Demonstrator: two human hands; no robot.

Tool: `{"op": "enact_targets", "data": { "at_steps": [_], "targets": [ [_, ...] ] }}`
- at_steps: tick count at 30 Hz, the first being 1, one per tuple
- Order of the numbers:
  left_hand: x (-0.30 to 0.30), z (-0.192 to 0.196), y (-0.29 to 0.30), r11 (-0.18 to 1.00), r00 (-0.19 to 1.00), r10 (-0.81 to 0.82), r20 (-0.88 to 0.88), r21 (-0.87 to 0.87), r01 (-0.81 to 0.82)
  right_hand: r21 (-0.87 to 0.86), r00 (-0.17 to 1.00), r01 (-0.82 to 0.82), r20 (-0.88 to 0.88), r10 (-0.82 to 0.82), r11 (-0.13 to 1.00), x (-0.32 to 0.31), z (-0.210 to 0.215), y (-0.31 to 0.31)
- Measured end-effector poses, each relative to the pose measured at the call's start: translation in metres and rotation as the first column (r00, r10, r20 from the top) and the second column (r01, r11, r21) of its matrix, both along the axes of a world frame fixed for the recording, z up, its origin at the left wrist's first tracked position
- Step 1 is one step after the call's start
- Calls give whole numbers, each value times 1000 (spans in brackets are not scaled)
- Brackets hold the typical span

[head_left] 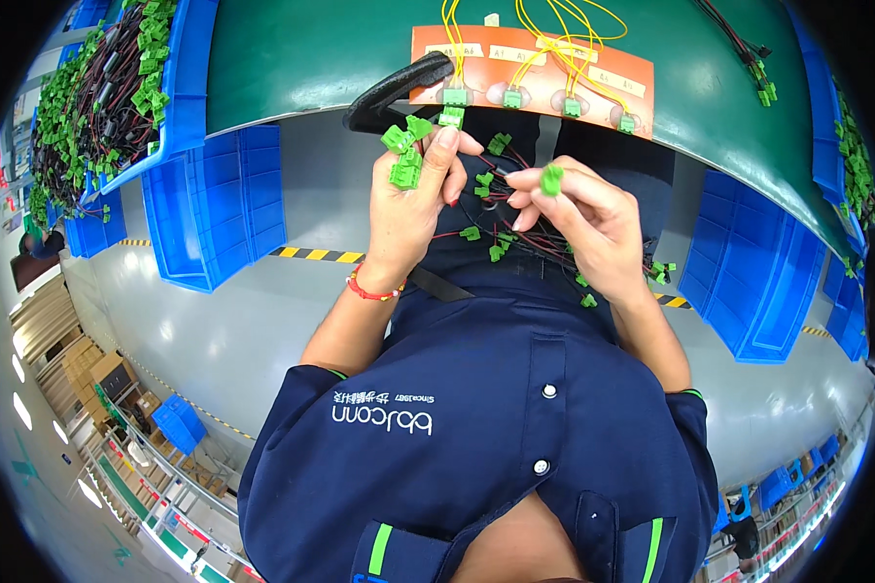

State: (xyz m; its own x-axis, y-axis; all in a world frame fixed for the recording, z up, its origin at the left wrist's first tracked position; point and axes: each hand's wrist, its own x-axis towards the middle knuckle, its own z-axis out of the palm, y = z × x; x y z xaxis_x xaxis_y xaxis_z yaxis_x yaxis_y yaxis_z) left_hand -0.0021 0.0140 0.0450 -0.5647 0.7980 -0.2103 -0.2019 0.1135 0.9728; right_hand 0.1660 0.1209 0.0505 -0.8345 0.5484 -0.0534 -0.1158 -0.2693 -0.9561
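My left hand (413, 199) pinches a green plug connector (451, 117) right below the leftmost green socket (454, 97) of an orange board (535, 73); whether the two are mated I cannot tell. More green connectors (405, 170) stick out between that hand's fingers. To its right, my right hand (598, 223) has thumb and fingers closed on another green connector (551, 180). Dark and red wires with several green connectors (499, 144) hang between and below both hands, over my lap. Yellow wires (564, 44) run from the board's sockets toward the far side.
The board lies at the near edge of a green table (311, 58), beside a black curved strap-like piece (399, 92). Blue bins (214, 209) stand left and right, the upper left one heaped with wired connectors (107, 107). Another wire bundle (766, 89) lies at the table's far right.
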Motion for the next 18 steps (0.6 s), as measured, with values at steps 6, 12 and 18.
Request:
{"op": "enact_targets", "data": {
  "at_steps": [6, 12, 18],
  "targets": [
    [2, 0, 0, 1000, 1000, 9, 15, -9, -9, -192, 997, 47, 68, -34, 980, -25, -19, 2],
    [-3, 0, 1, 1000, 1000, 9, 5, 10, -9, -222, 996, 85, 58, -74, 971, -38, -20, 4],
    [-5, -7, 7, 998, 999, 50, 10, 40, -51, -253, 992, 127, 51, -118, 959, -43, -19, -1]
  ]
}}
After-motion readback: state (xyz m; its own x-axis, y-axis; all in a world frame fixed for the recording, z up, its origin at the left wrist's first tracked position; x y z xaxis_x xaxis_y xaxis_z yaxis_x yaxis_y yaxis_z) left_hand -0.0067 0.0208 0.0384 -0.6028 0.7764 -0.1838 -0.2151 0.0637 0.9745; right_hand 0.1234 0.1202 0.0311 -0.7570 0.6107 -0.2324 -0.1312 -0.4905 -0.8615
